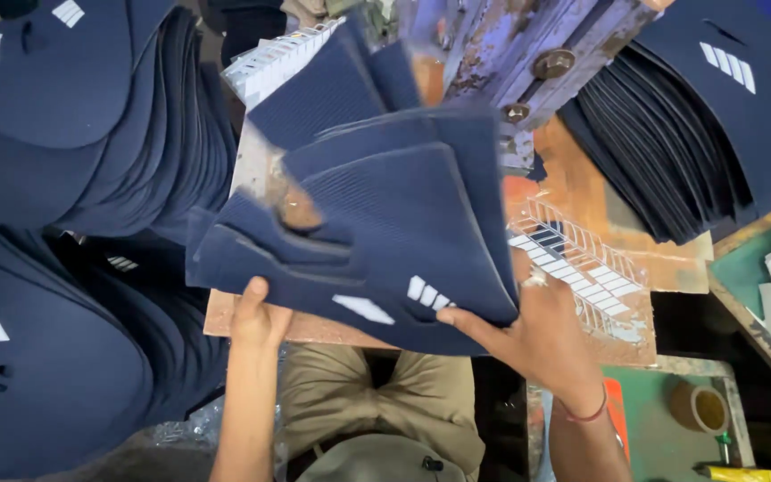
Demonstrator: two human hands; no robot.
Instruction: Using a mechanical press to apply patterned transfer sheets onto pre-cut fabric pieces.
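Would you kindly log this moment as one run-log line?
left hand: grips fanned navy fabric pieces | right hand: supports their right edge | below: worn board | sides: navy stacks

My worn wooden board [582, 192], stained orange and brown, sat across the press bed in front of me. A white metal cutting die [582, 263] lay flat on its right part. A fanned stack of navy fabric pieces [662, 134] rested past it, beside the green bench [662, 419].

fingers of both hands [542, 344] hidden under navy fabric pieces [385, 232], side stacks [64, 134] cropped
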